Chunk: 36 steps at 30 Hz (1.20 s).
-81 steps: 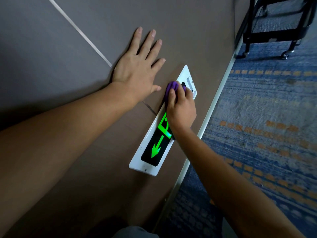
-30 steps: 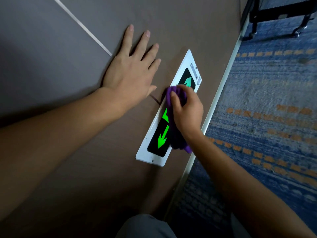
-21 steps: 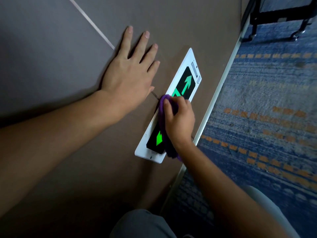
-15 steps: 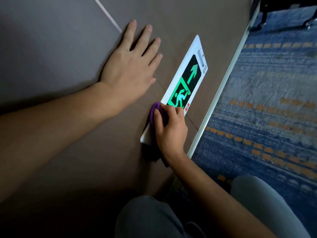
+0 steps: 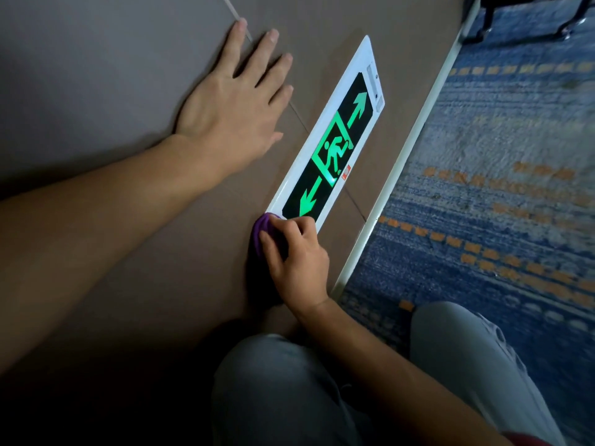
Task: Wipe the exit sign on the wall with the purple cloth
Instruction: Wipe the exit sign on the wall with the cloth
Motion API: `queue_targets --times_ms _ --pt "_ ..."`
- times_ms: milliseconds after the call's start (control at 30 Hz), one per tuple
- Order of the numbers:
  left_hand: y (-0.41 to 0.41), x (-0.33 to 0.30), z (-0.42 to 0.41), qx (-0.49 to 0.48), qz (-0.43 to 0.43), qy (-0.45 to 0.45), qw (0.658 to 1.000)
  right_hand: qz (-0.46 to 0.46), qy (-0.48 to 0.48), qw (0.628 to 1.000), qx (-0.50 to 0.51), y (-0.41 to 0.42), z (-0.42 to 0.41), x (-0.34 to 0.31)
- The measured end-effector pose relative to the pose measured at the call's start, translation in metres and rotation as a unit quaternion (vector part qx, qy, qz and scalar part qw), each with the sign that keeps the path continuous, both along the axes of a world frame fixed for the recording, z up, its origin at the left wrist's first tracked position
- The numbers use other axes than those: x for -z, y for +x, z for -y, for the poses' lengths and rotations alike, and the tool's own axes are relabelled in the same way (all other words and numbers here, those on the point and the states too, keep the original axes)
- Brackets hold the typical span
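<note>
**Low on the wall, an exit sign is wiped at its near end**

Low on the brown wall point(image 5: 112, 91), just above the pale skirting strip point(image 5: 396, 175), the lit exit sign point(image 5: 335, 146) is seen with its green arrows and running figure uncovered. The purple cloth point(image 5: 259, 231) is bunched under the right hand point(image 5: 296, 265), whose fingers point(image 5: 269, 246) are curled closed around it, and it is pressed at the sign's near corner, partly on the white frame and partly on the wall beside it. The left hand point(image 5: 231, 111) is laid flat on the wall just beside the sign, fingers spread and holding nothing, apparently as a brace. The person's knees point(image 5: 289, 391) are bent close to the wall, over blue patterned carpet point(image 5: 499, 220).

For the stroke to be done well, the cloth would best be kept flat and full against the glossy face, with even pressure carried along its whole length. The white border and far end, near the small fitting there, should probably not be skipped.
</note>
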<state>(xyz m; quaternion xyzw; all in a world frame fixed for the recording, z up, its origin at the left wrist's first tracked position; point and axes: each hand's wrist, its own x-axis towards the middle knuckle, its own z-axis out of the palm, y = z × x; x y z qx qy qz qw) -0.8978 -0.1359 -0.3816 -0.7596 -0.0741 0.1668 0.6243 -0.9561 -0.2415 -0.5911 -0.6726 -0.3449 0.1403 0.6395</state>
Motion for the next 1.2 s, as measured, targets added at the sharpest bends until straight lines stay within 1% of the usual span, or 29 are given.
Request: queue_targets --times_ms 67,167,233,333,433,567,633,800,967,1100,1200 --pt "-0.002 -0.001 0.000 -0.001 0.014 -0.001 1.000 -0.017 0.017 1.000 0.003 0.008 0.003 0.000" --pt "-0.010 0.002 0.007 -0.010 0.026 -0.012 1.000 -0.065 0.051 0.995 0.052 0.031 -0.004 -0.007" --pt "-0.021 0.011 0.011 -0.010 0.022 -0.009 1.000 -0.061 0.052 0.995 0.063 0.041 -0.014 -0.019" --pt "-0.031 0.014 0.012 -0.002 0.028 -0.010 1.000 -0.033 0.043 0.997 0.052 0.030 -0.027 -0.028" --pt "-0.031 0.013 0.009 -0.010 0.055 -0.037 0.998 -0.037 0.044 0.997 0.044 0.007 -0.025 -0.013" --pt "-0.030 0.016 0.009 -0.029 0.088 -0.101 0.991 -0.052 0.035 0.997 0.047 -0.008 -0.016 0.013" --pt "-0.032 0.013 0.009 -0.032 0.082 -0.120 0.989 -0.046 0.040 0.997 0.044 -0.012 -0.017 0.017" --pt "-0.031 0.011 0.011 -0.033 0.035 -0.108 0.993 -0.068 0.037 0.996 0.048 -0.008 -0.020 0.034" --pt "-0.031 0.012 0.009 -0.030 0.030 -0.100 0.994 -0.097 0.033 0.994 0.044 -0.006 -0.018 0.044" --pt "-0.032 0.014 0.009 -0.038 0.022 -0.083 0.996 -0.054 0.063 0.996 0.035 -0.003 -0.016 0.036" --pt "-0.030 0.013 0.008 -0.046 0.028 -0.110 0.992 -0.030 0.071 0.996 0.045 -0.005 -0.021 0.030"
